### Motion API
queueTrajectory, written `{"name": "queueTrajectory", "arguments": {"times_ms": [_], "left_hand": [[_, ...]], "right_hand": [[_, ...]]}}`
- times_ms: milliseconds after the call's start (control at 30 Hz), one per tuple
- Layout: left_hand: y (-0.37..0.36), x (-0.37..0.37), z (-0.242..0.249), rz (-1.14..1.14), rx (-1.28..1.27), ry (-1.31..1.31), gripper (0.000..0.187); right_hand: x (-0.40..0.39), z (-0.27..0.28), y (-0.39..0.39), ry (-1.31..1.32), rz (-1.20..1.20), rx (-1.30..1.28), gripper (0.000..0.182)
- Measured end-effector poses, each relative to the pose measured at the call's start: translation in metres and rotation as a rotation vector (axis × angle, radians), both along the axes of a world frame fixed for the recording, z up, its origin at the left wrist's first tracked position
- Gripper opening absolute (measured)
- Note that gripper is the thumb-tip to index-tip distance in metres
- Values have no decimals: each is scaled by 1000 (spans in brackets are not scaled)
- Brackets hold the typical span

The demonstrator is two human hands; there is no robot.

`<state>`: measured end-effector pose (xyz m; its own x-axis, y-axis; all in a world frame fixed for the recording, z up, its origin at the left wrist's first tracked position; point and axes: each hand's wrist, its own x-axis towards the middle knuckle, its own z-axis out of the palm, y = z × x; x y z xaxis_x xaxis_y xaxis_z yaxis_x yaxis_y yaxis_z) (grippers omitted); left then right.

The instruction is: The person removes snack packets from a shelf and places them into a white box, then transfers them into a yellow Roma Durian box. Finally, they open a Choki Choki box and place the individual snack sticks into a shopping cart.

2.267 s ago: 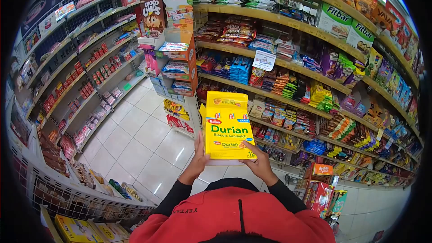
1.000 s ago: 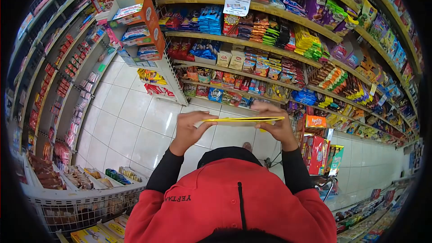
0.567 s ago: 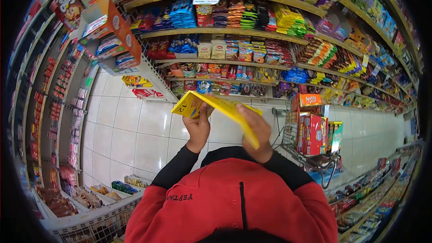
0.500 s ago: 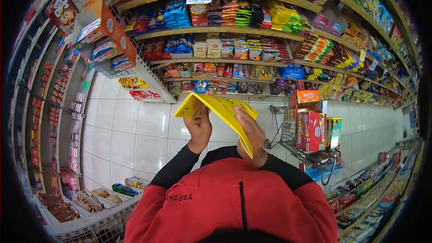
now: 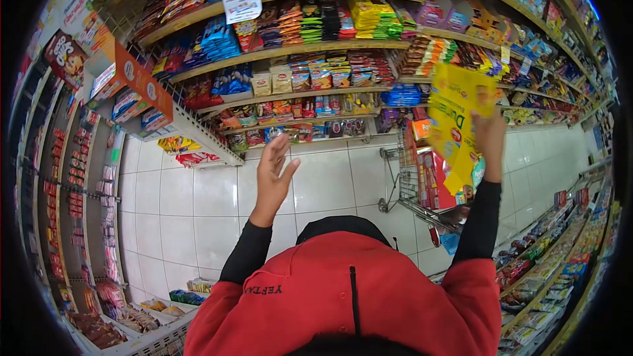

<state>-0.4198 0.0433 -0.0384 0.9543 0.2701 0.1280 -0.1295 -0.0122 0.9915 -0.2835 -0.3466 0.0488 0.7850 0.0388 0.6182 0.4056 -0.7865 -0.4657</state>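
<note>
My right hand (image 5: 489,137) grips the right side of a yellow printed carton (image 5: 455,118), which looks folded flat. The carton is slightly blurred and hangs in front of the shelves and over the shopping cart, hiding part of both. Most of the fingers of that hand are behind the carton. My left hand (image 5: 271,175) is raised over the tiled floor with its fingers and thumb apart, holding nothing.
The shopping cart (image 5: 428,214) stands at front right with a red box (image 5: 432,175) in it. Shelves of packaged snacks (image 5: 330,76) run across the front. A white rack (image 5: 211,138) juts out at left, and more shelves (image 5: 560,250) line the right.
My right hand has carried the yellow carton up and to the right. My left hand has let go of it and opened. The view has shifted somewhat.
</note>
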Motion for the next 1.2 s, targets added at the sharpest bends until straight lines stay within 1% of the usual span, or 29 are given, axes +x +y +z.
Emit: {"name": "queueTrajectory", "arguments": {"times_ms": [33, 100, 133, 233, 300, 333, 367, 433, 467, 567, 633, 700, 733, 800, 833, 867, 900, 1067, 1100, 1167, 1200], "left_hand": [[-1, -2, -6, -9, -3, 0, 50], [-2, -5, -23, 6, -60, 50, 45], [-6, -8, -27, 37, -115, 86, 41], [-20, -9, -40, 20, -134, 109, 37], [-35, -7, -34, -31, -146, 111, 37], [-43, -6, -31, -73, -160, 113, 37], [-50, -5, -29, -78, -158, 114, 37], [-65, -2, -26, -113, -145, 122, 36], [-72, -2, -24, -114, -144, 123, 36], [-93, -3, -19, -152, -129, 133, 34], [-104, -3, -16, -189, -132, 125, 33], [-111, -4, -17, -204, -128, 126, 33], [-114, -4, -17, -210, -125, 127, 33], [-118, -7, -15, -198, -112, 137, 32], [-119, -8, -14, -183, -99, 151, 32], [-121, -8, -14, -181, -100, 149, 32], [-123, -9, -14, -170, -105, 149, 32], [-130, -15, -16, -170, -118, 153, 33], [-131, -16, -15, -165, -114, 153, 34], [-136, -18, -9, -155, -113, 155, 35], [-139, -19, -5, -128, -145, 160, 32]], "right_hand": [[3, 5, -32, -99, 86, 95, 26], [0, -37, -168, 474, 969, 1642, 27], [-11, -34, -165, 466, 961, 1641, 27], [-42, -32, -132, 260, 1268, 1755, 34], [-47, -50, -130, 253, -113, 311, 30], [-44, -58, -129, 432, -72, 291, 28], [-50, -58, -134, 433, -76, 293, 28], [-67, -32, -117, 219, 123, 119, 27], [-68, -33, -126, 219, 122, 120, 27], [-66, -49, -167, 237, 874, 1027, 29], [-71, -49, -181, 201, 1371, 1631, 30], [-70, -44, -194, 317, -2, 454, 29], [-76, -34, -195, 313, -3, 454, 29], [-95, -5, -197, 219, 15, 432, 30], [-104, -1, -199, 175, 26, 421, 30], [-118, -5, -206, 29, 115, 1236, 34], [-116, -2, -207, 31, 118, 1235, 34], [-105, 28, -208, 147, 36, 566, 37], [-108, 32, -215, 139, -11, 445, 33], [-121, 29, -237, 52, -79, 321, 25], [-127, 24, -249, -11, -62, 311, 22]]}}
